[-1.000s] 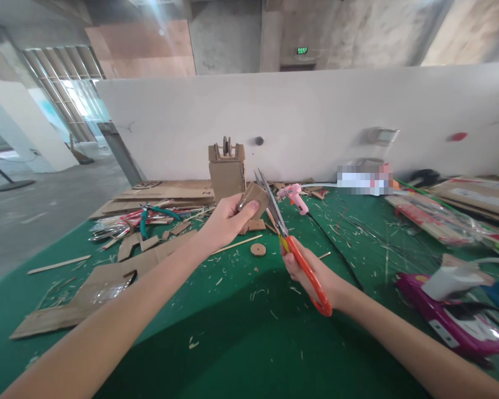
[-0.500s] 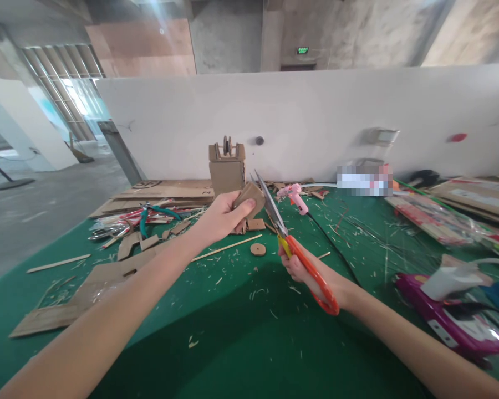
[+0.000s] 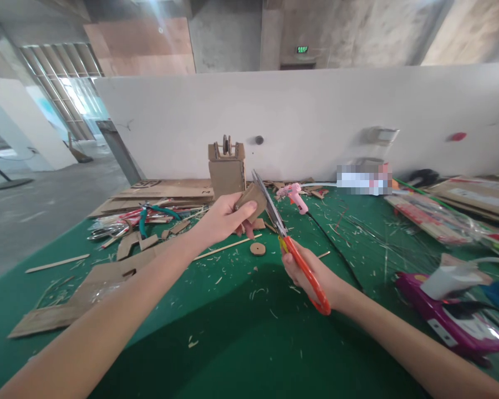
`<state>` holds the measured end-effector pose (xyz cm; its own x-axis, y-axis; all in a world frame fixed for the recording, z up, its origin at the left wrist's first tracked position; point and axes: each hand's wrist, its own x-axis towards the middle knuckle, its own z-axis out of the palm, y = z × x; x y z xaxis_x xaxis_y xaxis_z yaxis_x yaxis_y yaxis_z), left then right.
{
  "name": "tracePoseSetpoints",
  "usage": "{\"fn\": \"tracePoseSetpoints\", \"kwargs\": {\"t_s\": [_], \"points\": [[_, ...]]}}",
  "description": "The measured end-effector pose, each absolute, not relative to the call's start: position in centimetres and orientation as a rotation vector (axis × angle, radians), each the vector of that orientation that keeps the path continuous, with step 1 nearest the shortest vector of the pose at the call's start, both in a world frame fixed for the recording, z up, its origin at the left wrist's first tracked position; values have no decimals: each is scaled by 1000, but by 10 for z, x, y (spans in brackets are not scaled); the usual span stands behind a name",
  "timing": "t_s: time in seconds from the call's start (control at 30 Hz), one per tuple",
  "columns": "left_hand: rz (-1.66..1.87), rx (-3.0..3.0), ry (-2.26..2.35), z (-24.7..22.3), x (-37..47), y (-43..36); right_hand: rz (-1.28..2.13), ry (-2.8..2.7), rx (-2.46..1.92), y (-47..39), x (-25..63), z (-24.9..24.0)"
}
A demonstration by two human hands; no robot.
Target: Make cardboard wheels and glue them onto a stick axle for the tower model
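Note:
A small brown cardboard piece [image 3: 254,200] is pinched between the thumb and fingers of my left hand [image 3: 227,216]. My right hand [image 3: 307,274] is wrapped round the orange handles of a pair of scissors [image 3: 276,216]. The blades point up and away, beside the right edge of the cardboard piece, and look nearly closed. Below the hands a round cardboard disc [image 3: 257,249] with a small centre hole lies on the green table [image 3: 233,332]. Behind my left hand stands a cardboard box structure [image 3: 227,174] with small wheels on a stick at its top.
A pink glue gun [image 3: 296,198] lies beyond the scissors, its black cord running right. Teal-handled pliers [image 3: 143,221], cardboard scraps [image 3: 128,245] and sticks are at the left. A purple power strip [image 3: 444,324] sits at the right. A white panel [image 3: 316,122] rises behind the table.
The scissor blades have come closer together and the handles have shifted slightly left. The cardboard piece has tilted a little in my left hand. A small scrap now shows below the disc.

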<state>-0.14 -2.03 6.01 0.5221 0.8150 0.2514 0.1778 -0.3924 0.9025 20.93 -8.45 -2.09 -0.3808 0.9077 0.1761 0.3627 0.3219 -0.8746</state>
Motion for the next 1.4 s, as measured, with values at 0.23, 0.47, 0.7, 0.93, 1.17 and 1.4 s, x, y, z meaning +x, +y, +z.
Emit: {"fn": "tracePoseSetpoints", "kwargs": {"t_s": [0.23,0.47,0.7,0.93,1.17,1.4], "points": [[1016,1660,771,60,2,-24,1045,-1868,-1062,-86,208,-21],[1118,1542,675,52,4,-18,1203,-1829,-984,-87,211,-20],[1143,1566,661,50,7,-21,1210,-1869,-998,-88,213,-16],[1137,1607,622,49,7,-21,1173,-1902,-1038,-89,213,-13],[1135,1647,611,48,6,-20,1108,-1892,-1049,-88,210,-14],[1176,1620,597,43,9,-20,1082,-1880,-1075,-87,211,-20]]}}
